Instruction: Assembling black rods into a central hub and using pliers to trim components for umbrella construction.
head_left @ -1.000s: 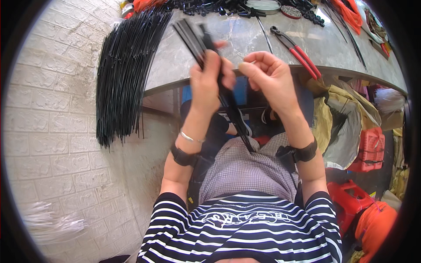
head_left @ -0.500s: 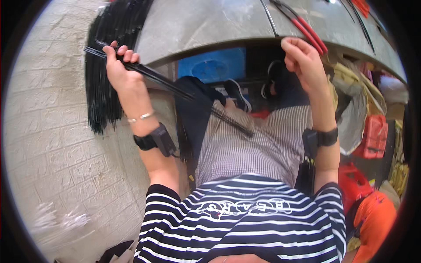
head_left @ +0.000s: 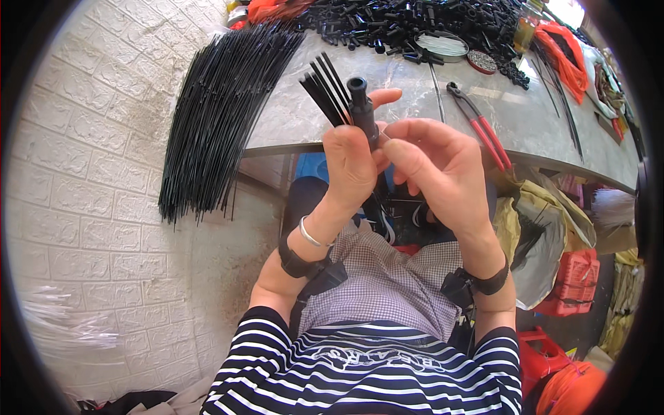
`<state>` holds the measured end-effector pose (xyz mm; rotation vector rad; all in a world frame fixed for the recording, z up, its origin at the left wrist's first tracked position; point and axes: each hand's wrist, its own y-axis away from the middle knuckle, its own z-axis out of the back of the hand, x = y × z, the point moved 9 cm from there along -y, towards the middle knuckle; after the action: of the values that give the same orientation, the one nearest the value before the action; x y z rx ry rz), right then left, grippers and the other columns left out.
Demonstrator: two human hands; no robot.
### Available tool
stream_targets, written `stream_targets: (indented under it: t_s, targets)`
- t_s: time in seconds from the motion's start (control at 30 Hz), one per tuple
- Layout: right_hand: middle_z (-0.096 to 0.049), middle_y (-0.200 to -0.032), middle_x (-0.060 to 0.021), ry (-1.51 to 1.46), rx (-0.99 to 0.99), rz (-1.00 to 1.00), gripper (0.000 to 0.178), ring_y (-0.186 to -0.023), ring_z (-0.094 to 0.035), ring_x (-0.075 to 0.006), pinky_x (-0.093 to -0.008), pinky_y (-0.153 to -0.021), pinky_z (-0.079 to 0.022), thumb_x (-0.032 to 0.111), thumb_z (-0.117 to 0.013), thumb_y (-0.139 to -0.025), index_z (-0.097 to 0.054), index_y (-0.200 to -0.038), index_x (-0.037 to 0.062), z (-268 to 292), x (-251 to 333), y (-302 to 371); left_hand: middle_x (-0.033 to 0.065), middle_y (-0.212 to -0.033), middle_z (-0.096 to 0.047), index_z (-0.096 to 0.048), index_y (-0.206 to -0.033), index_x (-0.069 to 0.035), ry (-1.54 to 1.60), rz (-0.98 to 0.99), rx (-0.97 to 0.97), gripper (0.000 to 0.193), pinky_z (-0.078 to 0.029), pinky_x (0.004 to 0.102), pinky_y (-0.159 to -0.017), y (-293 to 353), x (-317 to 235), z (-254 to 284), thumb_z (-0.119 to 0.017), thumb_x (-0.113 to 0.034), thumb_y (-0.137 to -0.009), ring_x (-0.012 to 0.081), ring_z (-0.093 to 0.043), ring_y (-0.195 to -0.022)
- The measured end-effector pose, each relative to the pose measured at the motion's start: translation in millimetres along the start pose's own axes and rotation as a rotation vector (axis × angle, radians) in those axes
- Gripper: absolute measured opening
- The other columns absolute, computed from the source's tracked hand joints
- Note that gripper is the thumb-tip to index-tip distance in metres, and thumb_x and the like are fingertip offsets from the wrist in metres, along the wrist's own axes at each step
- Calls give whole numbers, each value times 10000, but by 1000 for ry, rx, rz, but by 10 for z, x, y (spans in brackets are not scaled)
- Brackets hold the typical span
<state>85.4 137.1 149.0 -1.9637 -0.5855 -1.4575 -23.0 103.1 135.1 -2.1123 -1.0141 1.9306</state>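
My left hand (head_left: pixel 349 162) is closed round several thin black rods (head_left: pixel 324 90), whose ends fan out above the fingers. The same hand holds a black tubular fitting (head_left: pixel 360 104) upright beside them, its open end facing up. Close against the fitting's lower part, my right hand (head_left: pixel 446 173) pinches with thumb and forefinger. A thin sliver seems to show at those fingertips, too small to name. Below the hands, the lower part of the rods is mostly hidden by my fingers and wrist.
A thick bundle of black rods (head_left: pixel 221 117) hangs over the table's left edge. Black tubular parts (head_left: pixel 387 24) are heaped at the back, by a dish of pale slivers (head_left: pixel 443 46) and a round tin of small bits (head_left: pixel 482 61). Red-handled cutters (head_left: pixel 484 135) lie at the right.
My hands have come together over the table's front edge, the left moving right with the rods. The black fitting now shows in my left hand. The view has tilted up, showing more table.
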Motion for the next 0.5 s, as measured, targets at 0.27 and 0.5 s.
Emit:
stream_targets:
  t_s: [0.27,0.5]
  targets:
    - [-683,-783,-58,-25,91,-136,245,-609,-571,-40,-148,-506,-429,153,-673,-856,-652,-1019,-30,43,-108,-1,-35,-647,-578,-538,-1236,19,-60,125,0,1069,-319,164,-453,125,31,-28,-299,-870,-692,1,-443,-509]
    - [-685,-774,-61,56,173,-141,179,-613,-579,-49,-174,-516,-455,119,-691,-832,-677,-927,-31,56,-95,14,-66,-507,-461,-509,-1264,42,-62,170,168,1139,-239,190,-421,170,65,-56,-272,-895,-662,4,-350,-437]
